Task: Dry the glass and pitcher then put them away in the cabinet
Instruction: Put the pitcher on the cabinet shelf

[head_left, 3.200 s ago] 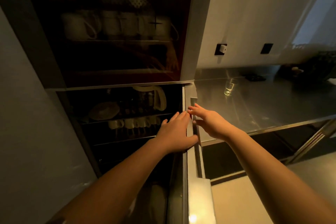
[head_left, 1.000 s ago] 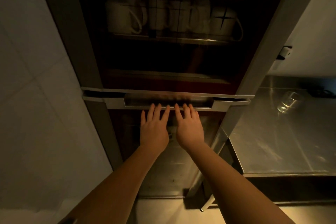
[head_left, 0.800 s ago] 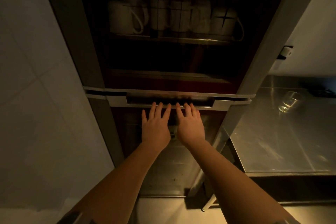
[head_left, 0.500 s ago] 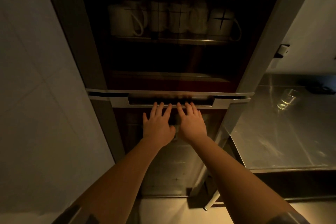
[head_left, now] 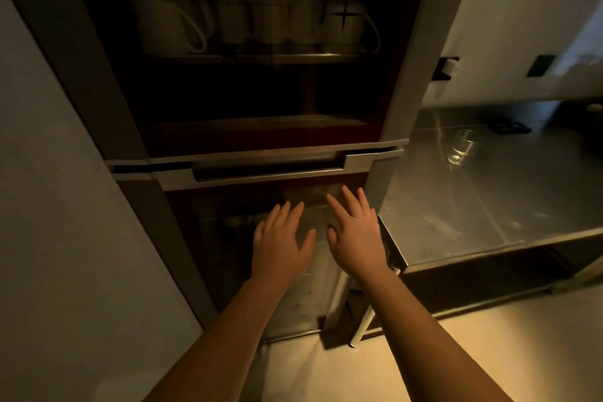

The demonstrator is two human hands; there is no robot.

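Observation:
A tall cabinet with dark glass doors fills the middle of the view; its lower door (head_left: 228, 258) is closed under a metal handle bar (head_left: 267, 170). My left hand (head_left: 280, 241) and my right hand (head_left: 357, 232) are side by side in front of that lower door, fingers straight and spread, holding nothing. A clear glass (head_left: 460, 146) stands on the steel counter (head_left: 509, 199) to the right, well away from both hands. The pitcher cannot be made out behind the dark lower glass.
Behind the upper glass door, several white mugs (head_left: 248, 23) line a shelf. A grey wall (head_left: 58, 206) runs along the left. A small dark object (head_left: 510, 127) lies at the back of the counter, and two wall sockets (head_left: 447, 68) sit above it.
The lower door was open 3.2 s ago and is now closed. Since half a second ago both hands have drawn back down from just under the handle bar and spread slightly apart.

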